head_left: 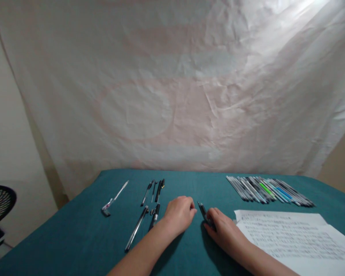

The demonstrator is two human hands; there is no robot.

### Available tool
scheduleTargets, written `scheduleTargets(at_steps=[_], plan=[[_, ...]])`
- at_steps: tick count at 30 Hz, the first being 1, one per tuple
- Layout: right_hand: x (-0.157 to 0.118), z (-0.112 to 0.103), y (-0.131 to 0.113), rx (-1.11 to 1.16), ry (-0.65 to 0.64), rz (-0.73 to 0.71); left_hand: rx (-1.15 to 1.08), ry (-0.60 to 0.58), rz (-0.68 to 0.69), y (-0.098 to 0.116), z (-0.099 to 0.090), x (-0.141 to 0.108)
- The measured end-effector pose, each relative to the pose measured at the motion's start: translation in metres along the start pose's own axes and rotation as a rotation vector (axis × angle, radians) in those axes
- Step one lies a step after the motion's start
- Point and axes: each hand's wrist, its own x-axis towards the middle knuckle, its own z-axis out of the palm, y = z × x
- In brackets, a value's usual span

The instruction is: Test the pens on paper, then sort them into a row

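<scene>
In the middle of the table, my right hand is closed on a dark pen, whose tip points away and to the left. My left hand is a short way to its left, back upward, with the fingers curled in; whatever they may hold is hidden. Close by my left wrist lie a black pen, partly covered by the forearm, and a clear pen with a black end. Behind these rest several more pens, dark or clear.
On the far left lies a slim white-and-clear pen. A long row of pens, mostly grey with green and blue ones, spans the back right. Handwritten sheets lie at the right. A black fan stands beyond the left table edge.
</scene>
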Motion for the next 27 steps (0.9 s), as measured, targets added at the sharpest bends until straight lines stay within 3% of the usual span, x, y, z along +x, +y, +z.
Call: scheduleTargets(at_steps=[6,13,16,20,22,27], plan=[[0.001,-0.01,0.002,-0.068,-0.122,0.107,-0.429,-0.24,0.163,0.012,0.033,-0.003],[0.002,-0.018,0.009,-0.106,-0.147,0.149,-0.894,-0.32,-0.053,0.018,0.073,0.002],[0.009,-0.016,0.016,0.033,-0.119,0.156,-1.077,-0.28,-0.127,0.021,0.077,0.004],[0.018,-0.011,0.018,0.357,0.002,0.121,-1.286,0.016,-0.26,0.023,0.078,0.006],[0.019,-0.008,0.015,0.568,0.018,0.136,-1.374,0.104,-0.259,0.023,0.077,0.006],[0.021,-0.008,0.008,0.927,-0.03,0.232,-1.55,-0.078,-0.144,0.021,0.074,0.006]])
